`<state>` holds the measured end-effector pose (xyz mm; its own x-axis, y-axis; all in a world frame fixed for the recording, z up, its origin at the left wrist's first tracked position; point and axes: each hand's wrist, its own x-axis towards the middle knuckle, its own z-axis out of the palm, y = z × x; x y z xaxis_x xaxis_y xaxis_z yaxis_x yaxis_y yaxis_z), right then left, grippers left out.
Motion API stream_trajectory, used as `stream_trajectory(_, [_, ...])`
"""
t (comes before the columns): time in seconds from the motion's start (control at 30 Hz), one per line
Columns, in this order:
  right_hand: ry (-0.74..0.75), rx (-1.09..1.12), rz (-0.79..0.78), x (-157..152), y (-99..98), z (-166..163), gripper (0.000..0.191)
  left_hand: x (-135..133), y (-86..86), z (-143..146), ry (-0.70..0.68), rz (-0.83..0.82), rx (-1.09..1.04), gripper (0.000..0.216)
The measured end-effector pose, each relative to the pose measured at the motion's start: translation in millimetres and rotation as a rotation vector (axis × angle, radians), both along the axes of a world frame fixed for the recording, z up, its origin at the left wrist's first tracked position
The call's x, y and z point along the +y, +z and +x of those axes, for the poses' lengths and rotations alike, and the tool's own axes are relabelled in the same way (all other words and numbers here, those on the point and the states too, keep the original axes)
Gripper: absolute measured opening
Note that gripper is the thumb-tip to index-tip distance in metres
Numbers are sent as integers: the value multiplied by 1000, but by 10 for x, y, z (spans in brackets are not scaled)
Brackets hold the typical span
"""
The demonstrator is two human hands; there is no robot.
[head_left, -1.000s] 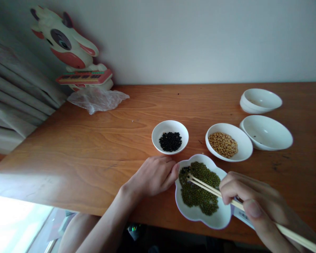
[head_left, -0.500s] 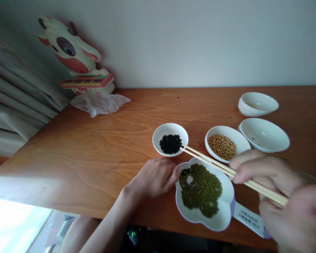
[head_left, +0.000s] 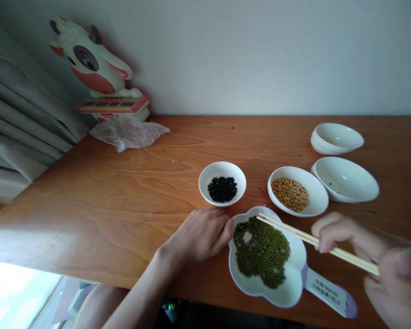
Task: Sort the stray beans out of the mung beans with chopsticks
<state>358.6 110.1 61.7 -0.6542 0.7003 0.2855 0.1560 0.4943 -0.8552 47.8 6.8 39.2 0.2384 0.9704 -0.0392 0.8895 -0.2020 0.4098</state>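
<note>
My right hand (head_left: 373, 265) is closed around a pair of wooden chopsticks (head_left: 315, 239), whose tips are close together over the upper edge of the mung beans (head_left: 267, 251). These green beans lie in a white, flower-shaped scoop (head_left: 291, 292) with a lilac rim and a labelled handle. A few dark beans show at their upper left. With curled fingers, my left hand (head_left: 205, 233) rests on the table, its thumb and fingertips at the scoop's left rim. Just beyond that hand stands a white bowl (head_left: 239, 176) holding black beans (head_left: 222, 189).
Right of the black beans is a white bowl (head_left: 318, 201) of yellow soybeans (head_left: 290, 193). Two more white bowls stand behind it: the nearer one (head_left: 349, 176) has a few dark specks, the farther one (head_left: 342, 137) something pale. A plastic bag (head_left: 130, 134) and cow toy (head_left: 102, 77) are back left.
My right hand has drawn the chopsticks from the edge of the black-bean bowl back over the scoop, moving right and toward me. The left hand stays at the scoop's rim.
</note>
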Motion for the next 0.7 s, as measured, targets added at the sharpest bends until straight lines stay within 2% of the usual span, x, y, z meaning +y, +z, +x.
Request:
stream_trajectory(0.13, [123,-112,-53,-74,11,-38,58,5,2,-5,4,-15,1,48])
stream_trajectory(0.3, [99,-153,-111,-147,40,-94,65,8,-7,2,26,-42,-27,46])
stream_trajectory(0.5, [188,-172,-56,-118,32,-121,51,5,4,3,25,-56,-38,46])
stream_trajectory(0.7, [195,-161,-52,-118,31,-165,52,1,20,2,15,-51,-19,48])
